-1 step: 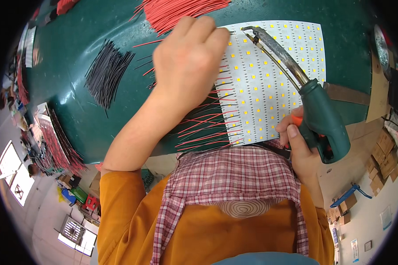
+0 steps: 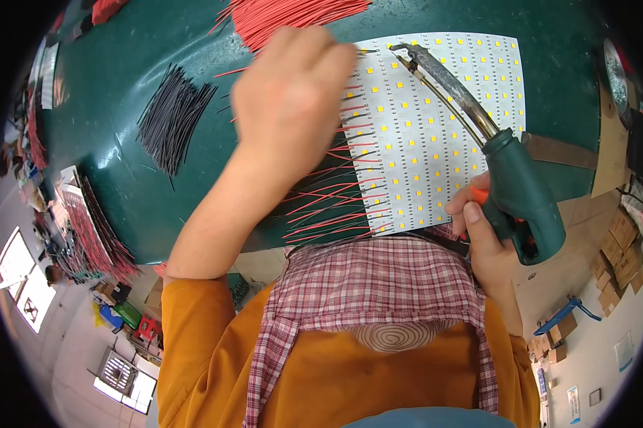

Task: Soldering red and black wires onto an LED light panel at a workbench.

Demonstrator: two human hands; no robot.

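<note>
My left hand (image 2: pixel 293 96) is over the upper left edge of a white LED board (image 2: pixel 432 153), back of the hand up and fingers curled together. Just beyond its fingertips lies the short dark end of a wire (image 2: pixel 366 51); what the fingers pinch is hidden. Red and black wires (image 2: pixel 336 196) run out leftward from the board's left edge, some crossing. My right hand (image 2: pixel 489 239) is closed round the handle of a green soldering gun (image 2: pixel 525 192) with an orange trigger (image 2: pixel 480 195). The gun's dark tip (image 2: pixel 396 47) hangs over the board's top left part.
A heap of red wires (image 2: pixel 286 18) lies at the far side of the green table mat (image 2: pixel 218 185). Left of my arm is a pile of black wires (image 2: pixel 173 118). Wired boards (image 2: pixel 93 221) are stacked at the left edge. Cardboard boxes (image 2: pixel 617 246) stand right of the table.
My left hand has shifted slightly left, away from the board, uncovering more of the dark wire end. The soldering gun and my right hand have stayed in place.
</note>
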